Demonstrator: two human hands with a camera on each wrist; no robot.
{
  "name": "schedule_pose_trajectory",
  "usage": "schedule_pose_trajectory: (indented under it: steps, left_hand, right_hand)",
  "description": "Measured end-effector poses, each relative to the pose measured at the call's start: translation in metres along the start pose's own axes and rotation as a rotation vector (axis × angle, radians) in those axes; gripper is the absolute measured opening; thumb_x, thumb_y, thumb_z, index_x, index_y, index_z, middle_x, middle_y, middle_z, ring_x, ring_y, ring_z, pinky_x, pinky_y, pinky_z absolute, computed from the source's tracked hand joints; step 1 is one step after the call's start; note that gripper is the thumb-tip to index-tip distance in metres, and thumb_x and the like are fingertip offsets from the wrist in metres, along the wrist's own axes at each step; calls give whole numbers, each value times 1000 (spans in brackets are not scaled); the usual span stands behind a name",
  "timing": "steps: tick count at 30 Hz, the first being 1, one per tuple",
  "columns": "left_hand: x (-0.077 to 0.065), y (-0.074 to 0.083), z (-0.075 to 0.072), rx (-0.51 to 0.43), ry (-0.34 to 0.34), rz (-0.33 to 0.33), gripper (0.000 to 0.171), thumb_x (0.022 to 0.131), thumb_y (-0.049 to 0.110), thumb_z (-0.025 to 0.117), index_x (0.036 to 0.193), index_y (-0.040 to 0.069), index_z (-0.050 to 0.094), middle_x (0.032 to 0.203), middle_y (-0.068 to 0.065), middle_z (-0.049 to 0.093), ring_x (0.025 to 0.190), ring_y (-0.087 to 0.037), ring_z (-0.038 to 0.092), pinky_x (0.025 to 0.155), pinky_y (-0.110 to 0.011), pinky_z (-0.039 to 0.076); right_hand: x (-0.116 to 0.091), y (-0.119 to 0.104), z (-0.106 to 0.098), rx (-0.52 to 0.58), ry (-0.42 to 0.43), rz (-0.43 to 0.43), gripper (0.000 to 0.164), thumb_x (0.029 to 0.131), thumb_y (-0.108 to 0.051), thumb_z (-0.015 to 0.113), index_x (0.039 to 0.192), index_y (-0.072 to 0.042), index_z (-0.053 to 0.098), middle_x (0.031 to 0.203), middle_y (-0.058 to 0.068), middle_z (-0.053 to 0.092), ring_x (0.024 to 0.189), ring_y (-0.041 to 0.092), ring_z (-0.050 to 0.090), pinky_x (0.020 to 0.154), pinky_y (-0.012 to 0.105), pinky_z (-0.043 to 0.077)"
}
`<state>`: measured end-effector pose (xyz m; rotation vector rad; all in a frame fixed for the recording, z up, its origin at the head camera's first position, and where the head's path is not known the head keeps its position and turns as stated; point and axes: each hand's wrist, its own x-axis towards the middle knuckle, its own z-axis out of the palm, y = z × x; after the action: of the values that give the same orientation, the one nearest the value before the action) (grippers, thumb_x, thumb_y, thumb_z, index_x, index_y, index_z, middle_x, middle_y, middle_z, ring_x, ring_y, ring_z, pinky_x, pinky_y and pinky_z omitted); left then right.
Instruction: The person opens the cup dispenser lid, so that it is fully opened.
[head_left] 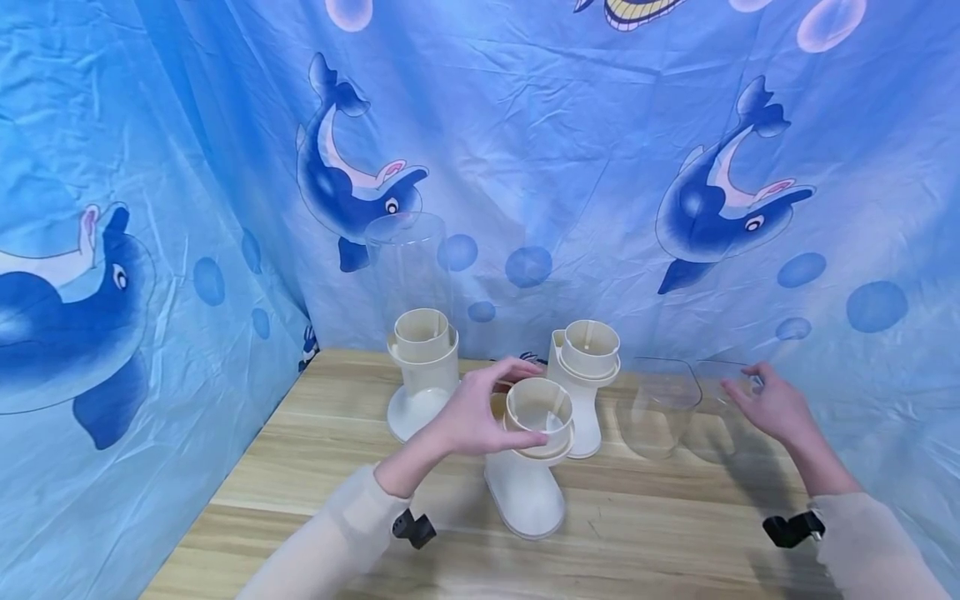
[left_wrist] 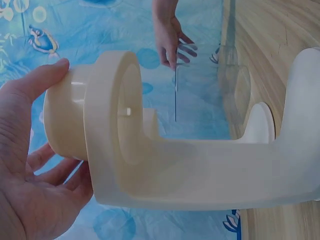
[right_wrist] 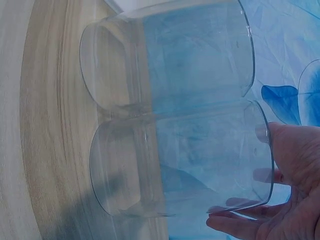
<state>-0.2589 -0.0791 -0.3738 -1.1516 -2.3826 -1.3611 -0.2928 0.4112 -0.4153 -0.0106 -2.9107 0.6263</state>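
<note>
A cream plastic stand with a round collar on top and an oval foot is at the front of the wooden table. My left hand grips its collar from the side, thumb and fingers around it. Over on the right stand two clear containers side by side, tall and open at the top. At the rim of the outer clear container is my right hand, its fingers curled around the edge. Some of its fingertips show through the clear wall in the right wrist view.
Behind the gripped stand is a second cream stand. A third cream stand is at the back left, with a tall clear cylinder behind it. A blue dolphin-print curtain hangs at the table's back and left.
</note>
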Motion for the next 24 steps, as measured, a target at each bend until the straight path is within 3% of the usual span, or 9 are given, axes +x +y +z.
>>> schedule_pose_trajectory:
  steps: [6,12,19,24]
  left_hand:
    - [3,-10,-10,-80,-62,14,77,76,17,96,142,9,59,140,-4,69,131,-19,67,112,-34,56]
    - [5,-13,-16,-134,-88,12,78,76,11,95,144,4,57,142,-8,68,134,-21,66,115,-33,54]
    - [5,-12,-19,-147,-103,10,74,79,12,92,144,10,56,144,-8,68,134,-24,66,114,-34,55]
    - [5,-12,-18,-135,-98,28,74,79,10,90,144,8,55,146,-9,66,136,-25,64,116,-36,54]
  right_hand:
    - [1,4,-1,79,8,3,72,111,-47,50,148,13,43,144,52,43,125,69,47,90,74,50]
    - [2,11,-6,192,-69,9,76,110,-49,53,159,7,37,159,48,29,140,70,32,99,79,45]
    - [3,14,-9,209,-104,18,79,108,-53,56,161,3,37,162,46,26,142,69,31,99,78,46]
    - [2,17,-8,204,-100,19,79,108,-53,56,161,3,38,163,46,25,142,70,31,100,79,45]
